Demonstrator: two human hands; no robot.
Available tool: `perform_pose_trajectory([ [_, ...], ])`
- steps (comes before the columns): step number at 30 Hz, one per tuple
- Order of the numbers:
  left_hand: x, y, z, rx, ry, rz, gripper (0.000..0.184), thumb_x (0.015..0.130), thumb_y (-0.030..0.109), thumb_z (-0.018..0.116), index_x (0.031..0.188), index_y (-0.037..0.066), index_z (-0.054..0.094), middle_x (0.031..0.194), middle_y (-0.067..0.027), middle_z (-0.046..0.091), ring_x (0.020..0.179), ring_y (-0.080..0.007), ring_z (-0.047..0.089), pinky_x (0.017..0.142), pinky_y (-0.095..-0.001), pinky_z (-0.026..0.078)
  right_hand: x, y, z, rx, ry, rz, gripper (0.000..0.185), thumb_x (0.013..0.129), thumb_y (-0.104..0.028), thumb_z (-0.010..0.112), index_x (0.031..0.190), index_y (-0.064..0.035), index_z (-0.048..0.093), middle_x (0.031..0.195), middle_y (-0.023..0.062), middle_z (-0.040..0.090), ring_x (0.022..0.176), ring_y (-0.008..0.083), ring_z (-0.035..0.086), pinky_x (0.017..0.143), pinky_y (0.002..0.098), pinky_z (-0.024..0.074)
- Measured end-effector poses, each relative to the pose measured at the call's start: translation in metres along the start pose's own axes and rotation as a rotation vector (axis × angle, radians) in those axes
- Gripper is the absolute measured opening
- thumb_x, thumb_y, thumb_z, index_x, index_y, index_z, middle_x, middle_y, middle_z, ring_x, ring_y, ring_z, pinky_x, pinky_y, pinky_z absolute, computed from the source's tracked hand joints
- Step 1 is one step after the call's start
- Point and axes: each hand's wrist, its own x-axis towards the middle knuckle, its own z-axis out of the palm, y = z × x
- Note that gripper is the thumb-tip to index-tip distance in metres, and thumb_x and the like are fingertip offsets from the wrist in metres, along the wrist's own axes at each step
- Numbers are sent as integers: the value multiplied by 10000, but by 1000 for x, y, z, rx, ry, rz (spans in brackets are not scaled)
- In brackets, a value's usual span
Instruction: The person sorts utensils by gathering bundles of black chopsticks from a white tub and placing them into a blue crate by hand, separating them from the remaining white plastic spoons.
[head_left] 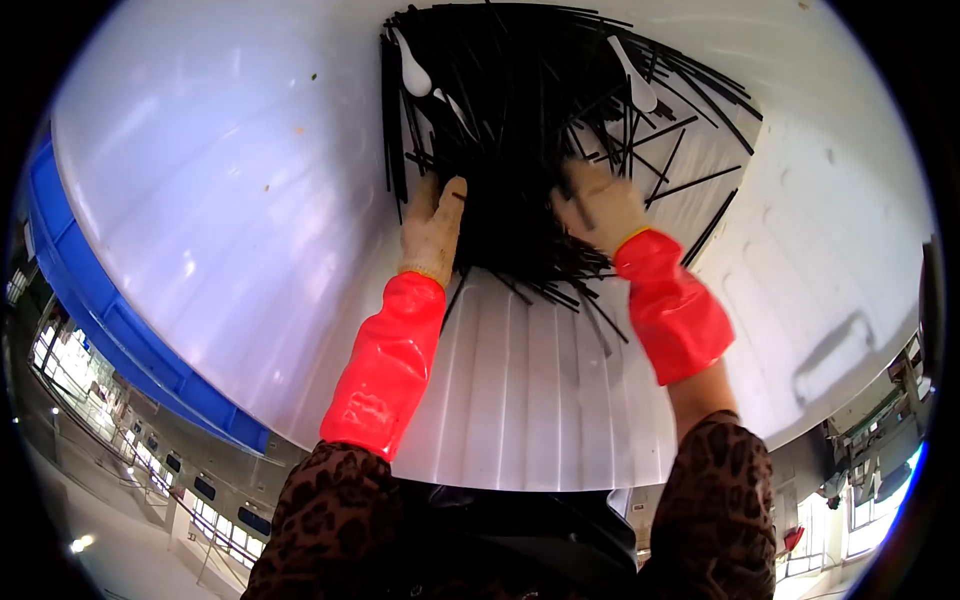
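Because the pile of thin black sticks [500, 120] lies deep in the white plastic tub [540, 400], call it the clock centre, twelve at the far wall. They look like drinking straws; can't confirm. Left hand [432, 232] at eight, right against the pile's edge, fingers extended, thumb apart, nothing visibly held. Right hand [605, 210] at four, also at the edge, blurred; a dark stick shape crosses the fingers, can't tell if it's gripped. Pale knit gloves [425, 257], slick red cuffs [385, 365], leopard-print sleeves [330, 510]. White spoons [632, 78] among the sticks: two around ten to eleven, one at two. Loose sticks [700, 183] fan out at three; more ends poke out at five. Blue plastic rim [110, 310] at eight, outside the tub.

Handling, my judgement: bring both palms in evenly from eight and four so the sticks line up rather than cross. Small handfuls, light squeeze; thin pieces probably bend or slip against knit fabric. The spoons' smooth bowls likely slide under the sticks, so check ten, eleven and two by eye.
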Motion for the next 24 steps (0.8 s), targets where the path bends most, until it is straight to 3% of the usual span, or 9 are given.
perform_pose_trajectory([
  [2,3,0,-3,-122,95,95,573,749,316,501,1163,-50,348,1154,-176,422,1072,-256,399,899,-261,280,20,17,-11,95,544,-254,300,727,-208,495,978,-43,502,842,154,537,792,274,518,698,319,429],
  [3,4,1,-3,-126,97,92,573,749,316,501,1163,-50,348,1154,-176,422,1072,-256,399,899,-261,280,39,19,-26,26,637,-269,324,726,-213,490,1007,-51,491,883,149,540,811,275,523,721,326,426],
  [5,6,2,-4,-27,390,71,497,767,309,470,1119,-37,411,1102,-163,455,1021,-243,416,872,-268,293,59,19,-45,-40,731,-287,350,724,-219,486,1036,-59,479,924,144,543,830,277,528,744,333,424],
  [12,11,8,-18,69,284,22,529,763,363,447,1095,-48,424,1091,-176,460,1009,-261,426,870,-273,295,74,31,-61,-59,235,96,299,790,-249,428,1020,-69,493,967,138,534,853,292,519,751,343,414],
  [14,7,8,-17,11,253,87,540,759,377,452,1092,-47,427,1080,-177,468,997,-256,434,863,-269,301,51,41,-40,-41,101,199,293,802,-255,417,1020,-77,494,996,139,523,828,311,525,752,352,414],
  [16,7,0,-19,43,230,83,580,752,392,474,1110,-59,401,1099,-187,456,1024,-257,423,872,-271,300,25,52,1,103,134,269,284,815,-263,396,1019,-93,496,1002,135,518,851,310,517,753,353,412],
  [18,5,0,-17,73,198,76,624,745,408,497,1127,-71,376,1117,-198,444,1051,-257,413,881,-274,298,-1,37,19,188,-84,453,357,817,-336,380,1043,-82,488,1019,152,511,911,322,490,796,351,388],
  [20,1,9,-12,156,135,-66,604,752,376,502,1135,-70,364,1127,-198,435,1049,-255,412,881,-270,298,-27,14,38,300,64,401,462,811,-408,357,1101,-60,450,1061,178,486,978,331,453,841,350,356],
  [24,6,0,-17,0,60,25,618,741,359,523,1154,-65,345,1136,-196,428,1054,-257,407,886,-271,293,-33,9,16,395,-241,334,564,801,-447,344,1176,-26,360,1110,191,449,1040,321,414,874,328,325],
])
